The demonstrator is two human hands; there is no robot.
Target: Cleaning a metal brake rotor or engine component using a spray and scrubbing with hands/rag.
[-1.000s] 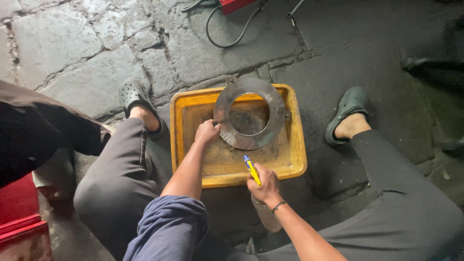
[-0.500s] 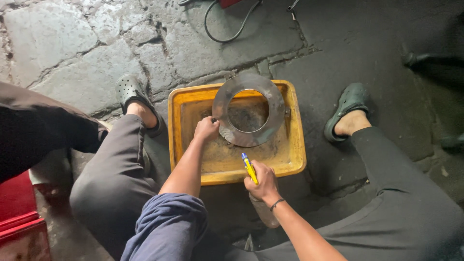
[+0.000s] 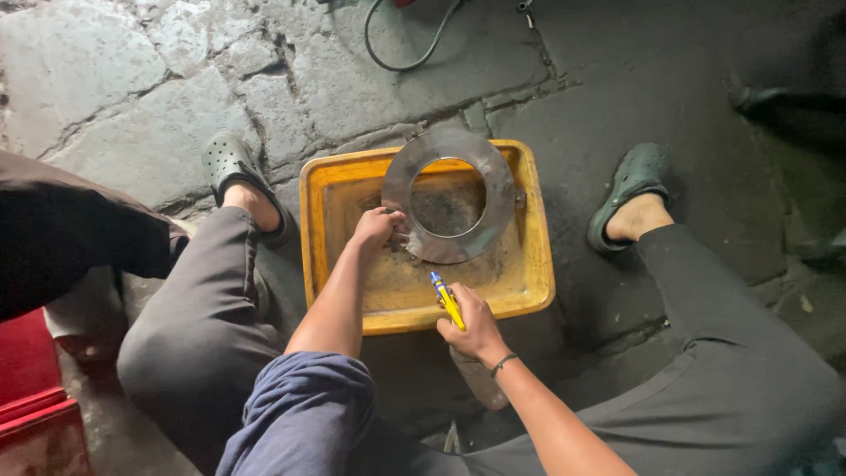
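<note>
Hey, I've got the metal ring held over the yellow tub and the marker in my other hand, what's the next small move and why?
Probably bring the yellow and blue marker forward to the ring's near edge. Your left hand already grips the flat metal ring on its left rim, propped over the yellow tub, while your right hand holds the marker tip short of the metal, not touching it.

Cracked grey stone floor (darker at right), black cable lying across.

Grey metal ring, big round hole in middle, propped tilted in dirty yellow tub, held at left edge; yellow-blue marker in fist, tip up
</note>
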